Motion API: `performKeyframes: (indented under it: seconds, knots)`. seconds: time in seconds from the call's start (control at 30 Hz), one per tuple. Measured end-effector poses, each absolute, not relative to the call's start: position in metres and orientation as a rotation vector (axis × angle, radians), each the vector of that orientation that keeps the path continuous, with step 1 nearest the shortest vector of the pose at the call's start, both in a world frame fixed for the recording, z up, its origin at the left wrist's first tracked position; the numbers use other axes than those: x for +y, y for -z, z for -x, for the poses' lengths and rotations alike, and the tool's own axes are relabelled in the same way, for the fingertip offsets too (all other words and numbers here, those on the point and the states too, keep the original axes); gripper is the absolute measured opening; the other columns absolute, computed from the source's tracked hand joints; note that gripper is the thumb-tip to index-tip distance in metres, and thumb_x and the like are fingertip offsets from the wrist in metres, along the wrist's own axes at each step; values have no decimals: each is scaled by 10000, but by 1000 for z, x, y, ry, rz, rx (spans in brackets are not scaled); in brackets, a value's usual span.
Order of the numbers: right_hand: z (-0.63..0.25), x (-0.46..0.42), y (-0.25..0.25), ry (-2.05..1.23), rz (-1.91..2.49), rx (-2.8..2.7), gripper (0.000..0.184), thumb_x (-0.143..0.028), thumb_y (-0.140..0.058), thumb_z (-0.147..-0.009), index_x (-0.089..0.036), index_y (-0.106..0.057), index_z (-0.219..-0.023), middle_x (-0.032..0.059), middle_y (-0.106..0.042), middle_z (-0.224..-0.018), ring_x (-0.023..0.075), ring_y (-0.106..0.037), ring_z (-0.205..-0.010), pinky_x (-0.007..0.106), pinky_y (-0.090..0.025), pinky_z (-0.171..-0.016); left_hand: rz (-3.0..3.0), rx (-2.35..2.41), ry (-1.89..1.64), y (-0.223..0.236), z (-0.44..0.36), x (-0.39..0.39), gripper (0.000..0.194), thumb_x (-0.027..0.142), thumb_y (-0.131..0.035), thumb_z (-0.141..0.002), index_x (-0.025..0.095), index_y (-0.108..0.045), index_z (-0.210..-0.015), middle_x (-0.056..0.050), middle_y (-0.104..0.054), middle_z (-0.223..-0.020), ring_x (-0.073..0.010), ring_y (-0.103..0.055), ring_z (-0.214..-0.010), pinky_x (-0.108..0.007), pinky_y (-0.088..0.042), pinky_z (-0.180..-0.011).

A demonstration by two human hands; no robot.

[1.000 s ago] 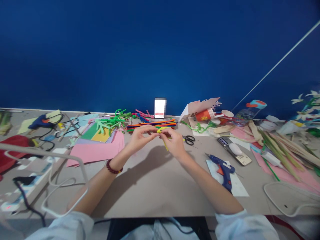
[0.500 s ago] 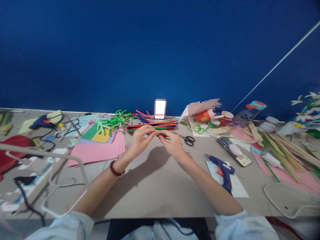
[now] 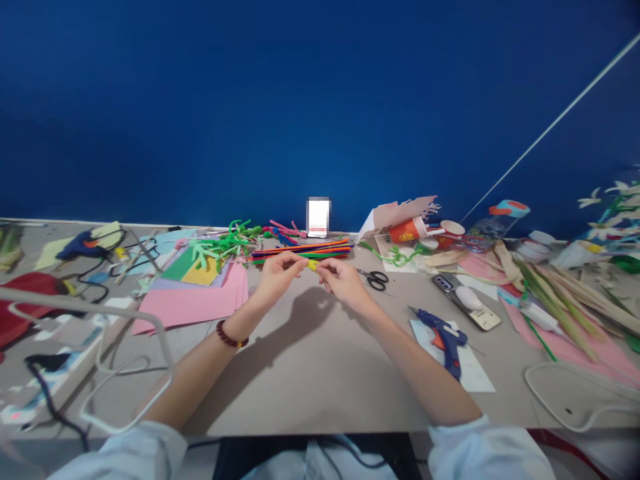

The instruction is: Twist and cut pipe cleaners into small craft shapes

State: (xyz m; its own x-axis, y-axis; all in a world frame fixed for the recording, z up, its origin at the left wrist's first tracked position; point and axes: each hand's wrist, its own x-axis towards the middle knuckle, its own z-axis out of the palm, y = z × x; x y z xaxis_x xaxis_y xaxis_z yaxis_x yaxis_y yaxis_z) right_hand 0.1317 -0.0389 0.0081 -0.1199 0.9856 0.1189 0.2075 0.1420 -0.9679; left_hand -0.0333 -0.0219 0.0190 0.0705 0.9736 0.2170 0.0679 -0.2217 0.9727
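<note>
My left hand [image 3: 277,273] and my right hand [image 3: 340,280] meet over the middle of the grey table [image 3: 310,373], fingers pinched on a small yellow pipe cleaner [image 3: 313,265] held between them. Only a short yellow bit shows between the fingertips. Just behind the hands lies a bundle of straight coloured pipe cleaners [image 3: 303,251]. A dark red bead bracelet [image 3: 227,337] is on my left wrist.
Black scissors [image 3: 376,278] lie right of the hands; a blue glue gun [image 3: 443,333] rests on white paper. Pink and coloured sheets [image 3: 195,297] lie left, with green twisted pipe cleaners [image 3: 225,243]. Paper cups [image 3: 413,230], a phone [image 3: 465,300] and dried leaves [image 3: 565,293] are at right.
The yellow pipe cleaner's hanging end under my right hand is gone from sight; only a short piece shows between the fingertips. Both hands stay almost in the same place.
</note>
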Motion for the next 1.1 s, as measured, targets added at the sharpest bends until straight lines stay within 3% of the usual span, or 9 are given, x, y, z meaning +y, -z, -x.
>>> performKeyframes:
  seconds: [0.37,0.53,0.7,0.87,1.1]
  knots:
    - [-131,-44,-9,-623,1244,-1745,232,-379,-612,-776,-224,-639,-947,21,-664,-778,165,-591,-693,282,-438,-655,-1343,1108,-1136,-22,35,-23,242,380,-746,-635,146,-694,-670,-28,-652,-663,-110,-554,-602,-214,-449,-546]
    - [-131,-47,-13,-541,1146,-1690,179,-359,-561,-824,-222,-660,-882,41,-685,-838,168,-610,-715,288,-463,-683,-1409,1007,-1159,-23,32,-25,246,347,-768,-625,147,-705,-756,-45,-679,-749,-117,-574,-639,-220,-466,-569]
    - [-132,-48,-19,-693,1103,-1560,193,-382,-583,-808,-208,-658,-844,37,-681,-807,147,-583,-640,275,-451,-610,-1546,847,-1256,-16,33,-21,314,304,-754,-669,179,-707,-954,-77,-672,-930,-166,-613,-834,-241,-507,-650]
    - [-131,-47,-20,-966,1036,-1447,204,-398,-626,-765,-198,-636,-808,3,-631,-696,111,-516,-547,244,-392,-514,-1629,819,-1320,-13,36,-19,215,323,-736,-694,170,-733,-846,-87,-660,-915,-158,-606,-774,-238,-502,-593]
    - [-128,-47,-15,-986,975,-1396,214,-402,-654,-750,-206,-639,-837,-7,-609,-699,89,-476,-521,229,-381,-492,-1472,800,-1331,-19,33,-21,221,334,-785,-621,161,-713,-739,-47,-667,-803,-110,-573,-642,-224,-473,-543]
